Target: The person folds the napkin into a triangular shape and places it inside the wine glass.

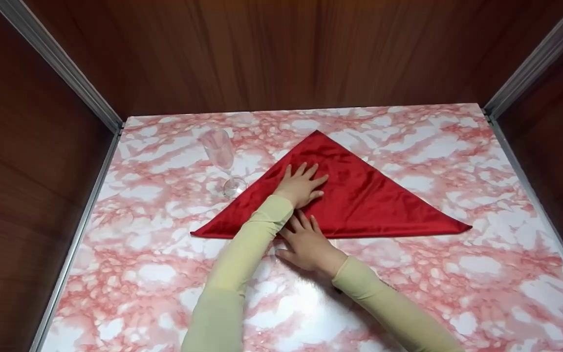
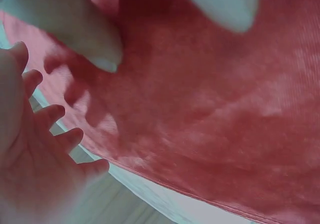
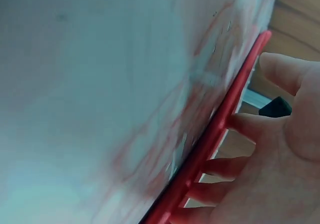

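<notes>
A shiny red cloth napkin (image 1: pixel 359 195) lies on the table as a triangle, its point away from me and its long edge toward me. My left hand (image 1: pixel 301 187) rests on it, left of the middle, with the fingers spread out. Just below, my right hand (image 1: pixel 311 248) is at the long near edge, fingers straight and fingertips on the cloth; the left wrist partly overlaps them in the head view. Along the right hand's fingers, the right wrist view shows the napkin's edge (image 3: pixel 220 121) as a narrow red band. Faint creases cross the cloth (image 2: pixel 200 99) in the left wrist view.
A clear stemmed flute glass (image 1: pixel 220 151) stands to the left, its base (image 1: pixel 235 187) close to the napkin's left slope. Under everything is a pink-and-white marbled tabletop (image 1: pixel 154 274). Dark wood panels (image 1: pixel 286 54) with grey metal edging enclose the back and both sides.
</notes>
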Action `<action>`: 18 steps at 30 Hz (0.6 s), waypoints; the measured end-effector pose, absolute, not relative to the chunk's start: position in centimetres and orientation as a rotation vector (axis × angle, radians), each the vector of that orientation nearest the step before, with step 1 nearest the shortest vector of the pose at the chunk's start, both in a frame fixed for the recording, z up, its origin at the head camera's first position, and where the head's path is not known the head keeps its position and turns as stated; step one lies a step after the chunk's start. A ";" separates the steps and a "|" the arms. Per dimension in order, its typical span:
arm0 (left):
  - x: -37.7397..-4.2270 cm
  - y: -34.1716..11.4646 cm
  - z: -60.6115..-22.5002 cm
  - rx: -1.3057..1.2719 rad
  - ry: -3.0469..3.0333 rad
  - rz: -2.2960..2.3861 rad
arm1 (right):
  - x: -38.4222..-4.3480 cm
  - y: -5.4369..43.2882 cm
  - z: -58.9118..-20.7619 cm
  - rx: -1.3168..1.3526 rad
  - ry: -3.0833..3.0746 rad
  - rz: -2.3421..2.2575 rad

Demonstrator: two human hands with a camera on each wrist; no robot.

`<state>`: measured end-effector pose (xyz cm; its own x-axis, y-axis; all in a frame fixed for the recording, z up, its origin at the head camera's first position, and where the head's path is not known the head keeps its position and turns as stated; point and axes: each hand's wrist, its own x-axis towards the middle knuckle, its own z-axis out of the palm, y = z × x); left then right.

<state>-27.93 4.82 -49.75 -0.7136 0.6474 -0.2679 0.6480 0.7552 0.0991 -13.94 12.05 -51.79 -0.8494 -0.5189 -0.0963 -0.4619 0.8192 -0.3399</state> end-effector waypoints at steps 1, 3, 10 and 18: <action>-28.0 4.7 -49.8 1.007 2.672 -0.009 | -14.0 11.9 -51.9 -0.771 2.818 -0.447; -28.0 4.5 -49.9 0.996 2.675 -0.018 | -14.0 11.7 -52.0 -0.779 2.818 -0.434; -28.5 4.0 -50.9 0.949 2.665 -0.027 | -14.0 11.6 -52.1 -0.760 2.805 -0.431; -28.4 4.0 -50.8 0.971 2.676 -0.049 | -13.9 12.0 -51.8 -0.716 2.764 -0.421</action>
